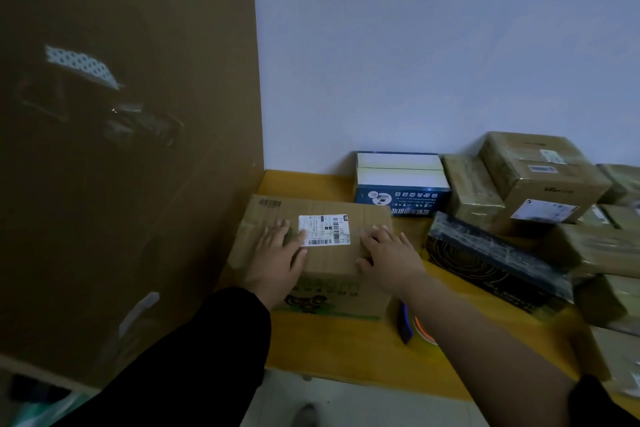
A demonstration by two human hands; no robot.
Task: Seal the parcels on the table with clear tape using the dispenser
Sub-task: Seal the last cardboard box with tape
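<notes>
At the table's left edge, our left hand and right hand press flat, grasping nothing, on the cardboard parcel, likely holding flaps shut.

A single wide-angle view, worn on the person's head, looks forward and down from above the near edge of the surface. It faces the far edge, where the wall rises. The camera sits close: both forearms enter from the bottom, and the left hand and right hand reach mid-frame. A brown panel along the left edge fills the picture's left side.
</notes>
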